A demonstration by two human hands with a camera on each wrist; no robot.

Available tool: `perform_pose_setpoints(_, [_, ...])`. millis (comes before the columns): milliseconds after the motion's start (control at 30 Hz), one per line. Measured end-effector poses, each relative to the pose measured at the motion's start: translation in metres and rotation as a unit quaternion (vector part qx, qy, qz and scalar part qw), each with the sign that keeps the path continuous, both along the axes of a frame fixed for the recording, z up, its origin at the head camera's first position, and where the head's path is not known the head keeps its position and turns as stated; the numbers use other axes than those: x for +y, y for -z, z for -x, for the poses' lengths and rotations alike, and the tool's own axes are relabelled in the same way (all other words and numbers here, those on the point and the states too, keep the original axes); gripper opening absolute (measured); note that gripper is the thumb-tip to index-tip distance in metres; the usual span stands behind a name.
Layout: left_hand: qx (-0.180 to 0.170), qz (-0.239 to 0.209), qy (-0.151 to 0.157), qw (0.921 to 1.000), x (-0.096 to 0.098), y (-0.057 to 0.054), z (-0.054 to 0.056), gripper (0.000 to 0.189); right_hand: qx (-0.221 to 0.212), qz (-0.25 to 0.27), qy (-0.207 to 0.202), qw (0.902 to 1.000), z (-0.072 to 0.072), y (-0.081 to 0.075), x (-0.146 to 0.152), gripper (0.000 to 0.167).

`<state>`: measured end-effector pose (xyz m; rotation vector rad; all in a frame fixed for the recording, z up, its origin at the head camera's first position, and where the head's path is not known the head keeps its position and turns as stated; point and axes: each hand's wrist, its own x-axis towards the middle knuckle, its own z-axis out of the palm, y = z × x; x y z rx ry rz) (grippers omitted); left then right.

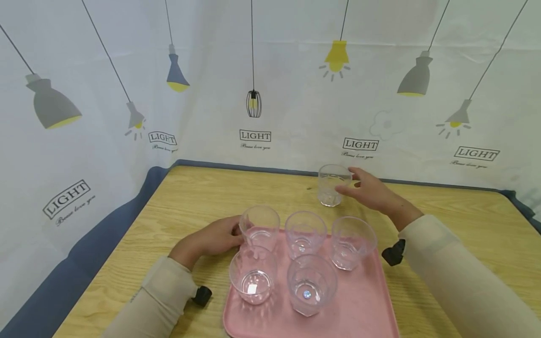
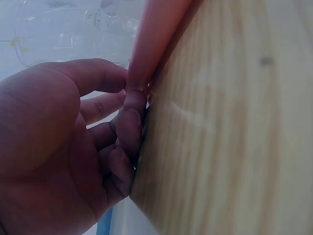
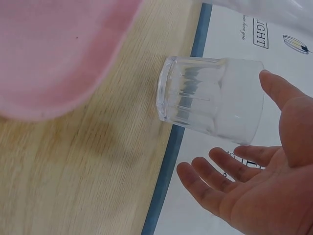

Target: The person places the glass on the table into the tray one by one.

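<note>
At the table's back, a clear plastic cup (image 1: 331, 188) stands upright, with my right hand (image 1: 369, 190) at its right side. In the right wrist view, the right thumb (image 3: 279, 88) lies at the rim of the clear cup (image 3: 210, 98); the other fingers are spread and fairly straight. My left hand (image 1: 217, 236) pinches the edge of the pink tray (image 1: 359, 310) at its far left corner. In the left wrist view, the thumb (image 2: 105, 76) is against the tray edge (image 2: 156, 39) and fingertips are beneath it.
On the pink tray stand several clear cups, among them a far-left cup (image 1: 259, 225), a near-left cup (image 1: 253, 274) and a near-right cup (image 1: 312, 284). The wooden table (image 1: 203, 192) ends at a white curtain (image 1: 296, 103) printed with lamps.
</note>
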<state>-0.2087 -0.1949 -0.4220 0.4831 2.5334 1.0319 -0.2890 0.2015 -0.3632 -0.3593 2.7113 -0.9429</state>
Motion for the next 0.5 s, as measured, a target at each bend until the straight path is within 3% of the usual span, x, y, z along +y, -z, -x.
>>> perform_pose_setpoints(500, [0.001,0.001,0.002,1.0,-0.0007,0.0022,0.0019,0.03,-0.005,-0.001,0.001,1.0,0.0005,0.0019,-0.0034,0.097])
